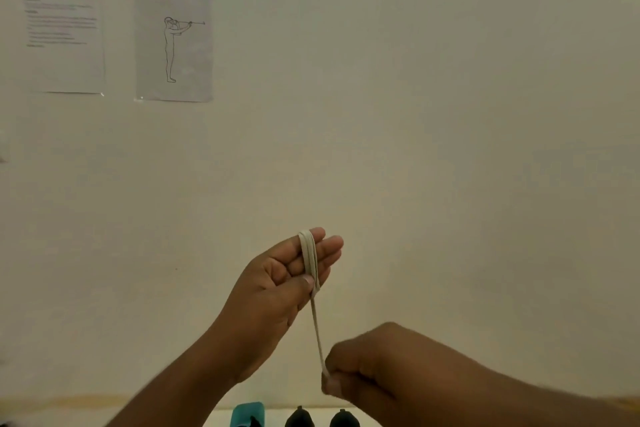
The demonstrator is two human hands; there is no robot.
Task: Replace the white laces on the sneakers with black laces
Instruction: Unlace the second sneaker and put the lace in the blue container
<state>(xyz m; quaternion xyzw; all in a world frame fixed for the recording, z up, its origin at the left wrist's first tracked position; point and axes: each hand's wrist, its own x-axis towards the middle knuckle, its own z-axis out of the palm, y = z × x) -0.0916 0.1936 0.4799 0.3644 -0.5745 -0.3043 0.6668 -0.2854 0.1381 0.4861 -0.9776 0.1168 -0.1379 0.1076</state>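
Hands raised before a pale wall (450, 114) wind a white lace (308, 255): right hand (367, 367), nearest, pinches its lower end in curled fingers, while left hand (277, 284) holds fingers nearly straight, thumb pressing the coils looped round them. Light, limp and flat, the lace likely needs tension to stay put. Below, two dark tips (320, 418), possibly sneakers, beside a teal object (247, 412); no container shows. Beyond, two papers (173, 45) hang.

Single head-worn view, facing forward at a near wall (415, 114), hands close below centre
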